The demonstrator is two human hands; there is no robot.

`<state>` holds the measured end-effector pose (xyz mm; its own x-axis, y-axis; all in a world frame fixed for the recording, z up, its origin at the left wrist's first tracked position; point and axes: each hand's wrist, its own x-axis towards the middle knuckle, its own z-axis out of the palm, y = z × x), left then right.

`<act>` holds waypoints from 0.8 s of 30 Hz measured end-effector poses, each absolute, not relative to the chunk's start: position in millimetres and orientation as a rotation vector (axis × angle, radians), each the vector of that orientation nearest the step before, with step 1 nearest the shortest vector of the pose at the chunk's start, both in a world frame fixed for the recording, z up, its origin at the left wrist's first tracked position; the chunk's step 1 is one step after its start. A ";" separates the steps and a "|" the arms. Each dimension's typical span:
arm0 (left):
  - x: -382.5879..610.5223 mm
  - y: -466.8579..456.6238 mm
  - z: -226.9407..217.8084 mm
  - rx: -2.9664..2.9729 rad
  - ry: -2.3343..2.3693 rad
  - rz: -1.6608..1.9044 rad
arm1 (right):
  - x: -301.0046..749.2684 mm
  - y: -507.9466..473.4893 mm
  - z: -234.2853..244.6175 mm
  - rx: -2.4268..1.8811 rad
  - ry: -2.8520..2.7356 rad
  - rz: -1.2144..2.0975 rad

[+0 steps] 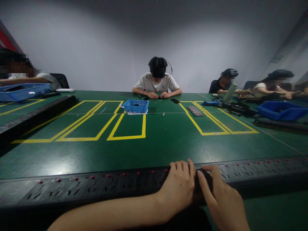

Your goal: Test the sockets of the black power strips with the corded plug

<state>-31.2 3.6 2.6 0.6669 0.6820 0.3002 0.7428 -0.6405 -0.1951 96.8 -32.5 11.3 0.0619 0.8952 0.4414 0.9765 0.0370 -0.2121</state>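
A long black power strip [115, 184] with slotted sockets and small red buttons runs across the near edge in front of me. Over its right half, my left hand [179, 181] is closed, fingers together and curled, tips hidden from view. Right beside it, my right hand [225, 194] pinches a small dark rounded piece [205, 179] between thumb and fingers. That piece sits between both hands, its kind too dark to make out. My left index finger lies close against it; whether it touches is unclear.
The green table [158, 149] bears yellow tape outlines. A blue bin [136, 106] stands ahead, another blue bin [282, 110] right and a blue tray [24, 91] left. A blurred phone-like slab [195, 111] lies right of centre. A person [157, 83] sits opposite; several others work at the sides.
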 end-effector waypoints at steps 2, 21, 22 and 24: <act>-31.5 3.5 2.7 -2.587 -1.133 -0.287 | 96.8 -32.2 11.5 -1.886 -1.862 -0.237; -30.5 3.8 2.6 -2.539 -1.123 -0.265 | 85.7 -39.1 7.9 -1.997 -1.829 -0.457; -30.4 3.9 2.3 -2.535 -1.123 -0.262 | 83.7 -40.6 6.2 -2.015 -1.817 -0.474; -30.2 4.0 1.8 -2.531 -1.126 -0.261 | 80.4 -43.3 3.0 -2.029 -1.798 -0.476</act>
